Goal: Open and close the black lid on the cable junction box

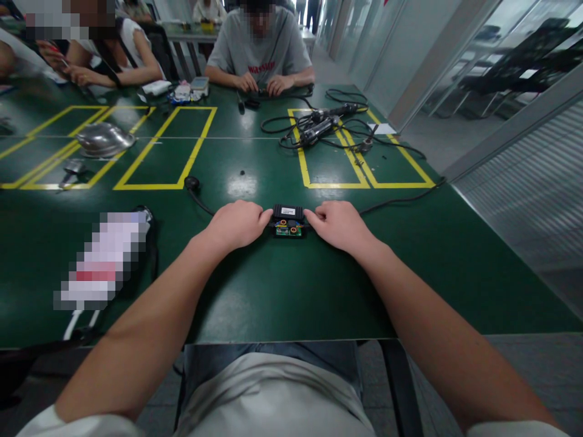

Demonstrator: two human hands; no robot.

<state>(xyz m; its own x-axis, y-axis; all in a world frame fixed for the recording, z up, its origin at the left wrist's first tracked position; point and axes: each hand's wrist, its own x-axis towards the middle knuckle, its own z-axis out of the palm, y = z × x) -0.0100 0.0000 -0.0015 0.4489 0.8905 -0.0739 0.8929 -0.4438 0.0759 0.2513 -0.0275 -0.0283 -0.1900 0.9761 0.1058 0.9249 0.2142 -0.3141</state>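
A small black adapter box [288, 211] lies in front of me on the green table, its ribbed cover bearing a white label. Below the cover, a green circuit board [288, 231] with copper-coloured ring coils and coloured wires is exposed. My left hand [240, 224] is closed at the box's left end, thumb against its edge. At the right end my right hand [337, 224] is closed too, its thumb touching the side. The fingertips of both hands are partly hidden. A black cable [201, 203] runs from under my left hand to a round black plug [192, 182]. Another cable [401, 199] leaves on the right.
Black cables with dark cylindrical parts [319, 130] lie at the back right. A metal bowl-shaped part [104, 139] and small metal piece [73, 172] are at left. A blurred-out package [107, 258] lies near my left forearm. A co-worker [262, 54] sits opposite; others sit at left.
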